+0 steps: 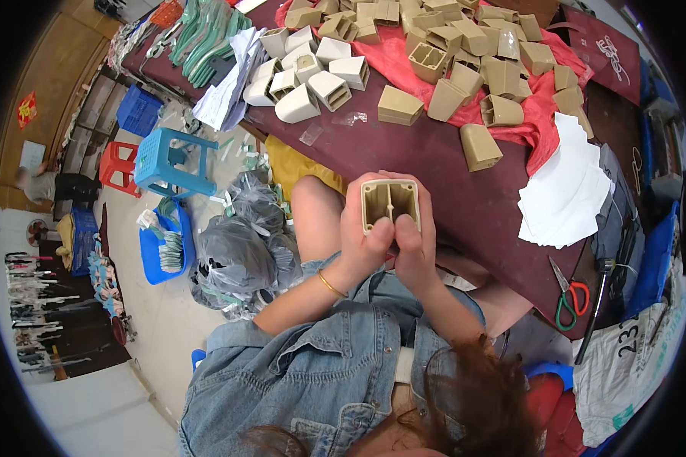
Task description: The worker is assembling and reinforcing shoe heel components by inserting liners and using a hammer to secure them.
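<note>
Above my lap, at the near edge of the table, both my hands hold one tan hollow plastic block (376,199). Its squarish open end faces up toward me and shows a thin divider and small corner holes inside. My left hand (360,238) wraps its left side, and my right hand (421,242) wraps the right. The two thumbs press side by side on the near rim. Most of the block's outer wall is hidden by my fingers. Beyond it, similar tan blocks (480,147) lie loose on the table, with several white ones (297,104) at the far left.
A dark red cloth covers the table (434,183); red plastic sheeting (541,137) lies under the tan pile. White paper (564,186) and scissors (568,293) lie at the right. Grey plastic bags (236,251), a blue stool (168,160) and a blue tub (157,259) stand left.
</note>
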`<state>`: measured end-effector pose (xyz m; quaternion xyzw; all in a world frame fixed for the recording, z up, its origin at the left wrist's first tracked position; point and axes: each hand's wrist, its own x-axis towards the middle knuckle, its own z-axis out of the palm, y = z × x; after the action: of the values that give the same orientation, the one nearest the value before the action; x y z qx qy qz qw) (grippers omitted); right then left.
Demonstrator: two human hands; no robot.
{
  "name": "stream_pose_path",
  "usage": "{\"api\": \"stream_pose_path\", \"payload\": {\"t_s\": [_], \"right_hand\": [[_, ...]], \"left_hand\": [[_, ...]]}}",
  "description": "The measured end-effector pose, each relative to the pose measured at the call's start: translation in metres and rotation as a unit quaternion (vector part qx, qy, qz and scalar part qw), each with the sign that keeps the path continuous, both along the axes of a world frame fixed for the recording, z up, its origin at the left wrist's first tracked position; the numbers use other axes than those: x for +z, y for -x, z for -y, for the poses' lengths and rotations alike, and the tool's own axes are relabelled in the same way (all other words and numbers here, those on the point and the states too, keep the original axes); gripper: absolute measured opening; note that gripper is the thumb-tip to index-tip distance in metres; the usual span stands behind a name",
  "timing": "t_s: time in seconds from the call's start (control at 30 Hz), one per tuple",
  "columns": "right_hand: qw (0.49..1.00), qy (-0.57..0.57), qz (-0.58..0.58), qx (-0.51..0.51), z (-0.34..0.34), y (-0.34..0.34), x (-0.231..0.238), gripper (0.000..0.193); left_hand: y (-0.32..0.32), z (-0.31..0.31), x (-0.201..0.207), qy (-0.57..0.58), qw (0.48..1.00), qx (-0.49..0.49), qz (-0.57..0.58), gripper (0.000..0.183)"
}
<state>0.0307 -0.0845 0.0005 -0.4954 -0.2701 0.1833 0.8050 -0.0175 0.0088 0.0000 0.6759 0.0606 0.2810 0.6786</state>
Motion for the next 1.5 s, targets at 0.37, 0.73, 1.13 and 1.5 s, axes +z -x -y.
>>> {"api": "stream_pose_path", "payload": {"t_s": [0.37,0.73,1.13,1.5], "right_hand": [[0.996,0.063,-0.018,0.068,0.007,-0.010,-0.012,0.048],[0.887,0.184,0.418,-0.062,0.015,-0.019,-0.001,0.078],[0.854,0.207,0.477,-0.025,0.017,-0.036,0.023,0.079],[0.993,-0.013,0.107,-0.044,-0.004,0.000,0.006,0.080]], "left_hand": [[0.004,-0.013,-0.009,-0.142,0.989,0.032,0.014,0.065],[0.010,-0.017,-0.004,0.115,0.987,-0.056,-0.095,0.051],[0.020,-0.041,-0.011,0.400,0.855,-0.324,-0.059,0.071],[0.007,-0.031,0.011,0.077,0.992,-0.100,-0.026,0.073]]}}
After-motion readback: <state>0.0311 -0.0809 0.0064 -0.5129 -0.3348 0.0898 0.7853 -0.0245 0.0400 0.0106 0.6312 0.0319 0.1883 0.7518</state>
